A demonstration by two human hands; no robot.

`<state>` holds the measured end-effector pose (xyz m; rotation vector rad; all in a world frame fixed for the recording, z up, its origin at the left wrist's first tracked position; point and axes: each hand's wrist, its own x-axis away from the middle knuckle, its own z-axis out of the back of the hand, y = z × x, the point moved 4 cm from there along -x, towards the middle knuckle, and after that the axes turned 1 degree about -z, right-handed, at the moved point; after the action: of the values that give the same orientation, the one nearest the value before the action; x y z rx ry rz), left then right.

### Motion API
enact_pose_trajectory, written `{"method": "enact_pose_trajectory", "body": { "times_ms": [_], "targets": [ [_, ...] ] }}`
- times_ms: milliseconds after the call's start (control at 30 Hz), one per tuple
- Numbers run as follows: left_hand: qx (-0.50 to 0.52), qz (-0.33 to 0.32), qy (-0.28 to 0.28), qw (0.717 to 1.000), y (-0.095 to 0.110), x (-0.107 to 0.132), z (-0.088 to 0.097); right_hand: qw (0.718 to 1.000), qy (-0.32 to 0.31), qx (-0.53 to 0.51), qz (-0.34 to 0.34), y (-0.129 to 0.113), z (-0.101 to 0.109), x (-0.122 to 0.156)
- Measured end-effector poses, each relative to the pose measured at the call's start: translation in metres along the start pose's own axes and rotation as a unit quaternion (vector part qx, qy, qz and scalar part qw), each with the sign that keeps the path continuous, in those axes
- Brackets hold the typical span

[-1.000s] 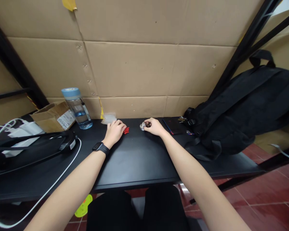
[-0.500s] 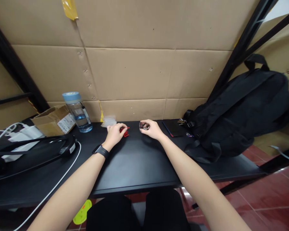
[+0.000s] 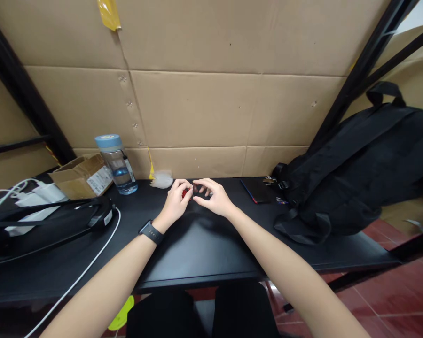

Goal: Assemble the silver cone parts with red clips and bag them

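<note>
1. Left hand (image 3: pixel 175 201) has some red stuff (image 3: pixel 185 192) pinched in its fingers, over the back of the black table (image 3: pixel 200 251).
2. Right hand (image 3: pixel 216 198), fingers curled round a small dark thing (image 3: pixel 196 189), is just beside it. Might be a jar; fingers block most of it.
3. Clear pouch (image 3: pixel 161 180) sits by the left hand, bottle (image 3: pixel 119 164) and carton (image 3: pixel 78 177) further left.
4. Backpack (image 3: pixel 356 159) hogs the right end.

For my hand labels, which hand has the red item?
The left hand, with the watch, holds the red item; the right hand holds a dark thing instead.
</note>
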<state>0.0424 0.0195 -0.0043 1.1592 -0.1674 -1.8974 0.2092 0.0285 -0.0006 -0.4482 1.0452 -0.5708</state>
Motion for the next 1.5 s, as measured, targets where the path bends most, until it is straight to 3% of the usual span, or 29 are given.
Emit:
{"method": "enact_pose_trajectory", "body": {
  "times_ms": [133, 300, 400, 600, 767, 900, 1000, 1200, 1333, 1500],
  "targets": [
    [0.01, -0.019, -0.005, 1.0, 0.002, 0.001, 0.0, 1.0, -0.008, -0.006, -0.002, -0.002, -0.002, 0.001],
    [-0.013, 0.001, 0.026, 1.0, 0.004, 0.001, 0.004, 0.996, -0.012, -0.025, -0.085, 0.009, -0.003, 0.001],
    [-0.021, 0.003, 0.029, 0.999, 0.003, 0.002, 0.004, 0.997, -0.036, -0.005, -0.071, 0.01, -0.005, 0.0],
    [-0.006, -0.027, 0.027, 0.999, 0.006, 0.001, 0.004, 0.997, -0.023, -0.04, -0.057, 0.014, -0.006, -0.003],
    [-0.048, 0.014, 0.073, 0.996, -0.002, -0.004, 0.016, 0.989, -0.088, 0.107, -0.04, 0.013, 0.008, -0.002],
    [-0.153, 0.067, -0.011, 0.986, -0.023, -0.003, 0.017, 0.981, -0.124, 0.15, -0.004, 0.006, 0.024, -0.002],
    [-0.187, 0.07, -0.057, 0.978, -0.032, -0.001, 0.013, 0.978, -0.131, 0.161, -0.008, 0.003, 0.03, -0.002],
    [-0.032, -0.012, -0.156, 0.987, -0.012, 0.004, -0.002, 0.968, -0.181, 0.176, -0.013, 0.007, 0.02, 0.005],
    [-0.021, -0.036, -0.217, 0.975, 0.0, 0.01, -0.011, 0.973, -0.173, 0.151, -0.022, 0.008, 0.019, 0.003],
    [-0.039, -0.053, -0.262, 0.963, -0.003, 0.012, -0.014, 0.977, -0.17, 0.122, -0.032, 0.002, 0.027, -0.001]
  ]
}}
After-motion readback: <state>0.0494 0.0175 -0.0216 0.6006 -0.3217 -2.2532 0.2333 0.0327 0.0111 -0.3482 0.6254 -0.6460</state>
